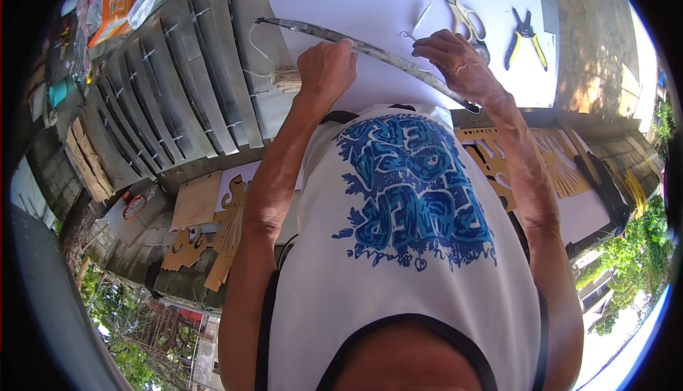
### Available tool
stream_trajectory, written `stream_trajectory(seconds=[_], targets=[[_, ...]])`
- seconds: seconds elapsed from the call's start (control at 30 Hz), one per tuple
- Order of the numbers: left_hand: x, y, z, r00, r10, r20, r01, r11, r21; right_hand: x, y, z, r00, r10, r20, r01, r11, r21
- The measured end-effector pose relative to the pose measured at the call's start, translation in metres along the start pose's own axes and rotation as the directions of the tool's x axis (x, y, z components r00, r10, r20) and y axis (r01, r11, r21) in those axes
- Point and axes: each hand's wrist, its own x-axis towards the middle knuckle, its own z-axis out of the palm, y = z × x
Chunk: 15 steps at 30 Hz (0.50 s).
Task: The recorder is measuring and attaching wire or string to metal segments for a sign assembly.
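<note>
A long, narrow, dark-grey strip with a scuffed surface slants over a large white sheet, its right end close to my shirt. My left hand is closed round the strip left of its middle. Over the strip's right half, my right hand has its fingers bent together; what they pinch is hidden. A white cord loops on the sheet just beyond those fingers. Another thin cord runs from the strip's left end to a cord bundle beside my left wrist. Pale-handled scissors lie beyond my right hand.
Black-and-yellow pliers lie at the sheet's right. Several curved grey strips with wire ties stand in a row at left. An orange package is at far left. Cut-out brown boards lie on both sides of my body.
</note>
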Motion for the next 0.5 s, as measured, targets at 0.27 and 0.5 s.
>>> stream_trajectory(seconds=[0.27, 0.5], targets=[[-0.019, 0.005, -0.002, 0.990, -0.124, -0.072, 0.082, 0.902, -0.424, -0.010, 0.006, 0.015, 1.000, -0.012, 0.002, 0.013, 0.997, -0.078], [-0.023, 0.011, 0.003, 0.991, -0.115, 0.066, 0.132, 0.785, -0.605, -0.002, -0.012, 0.014, 0.999, 0.049, 0.003, -0.048, 0.995, -0.087]])
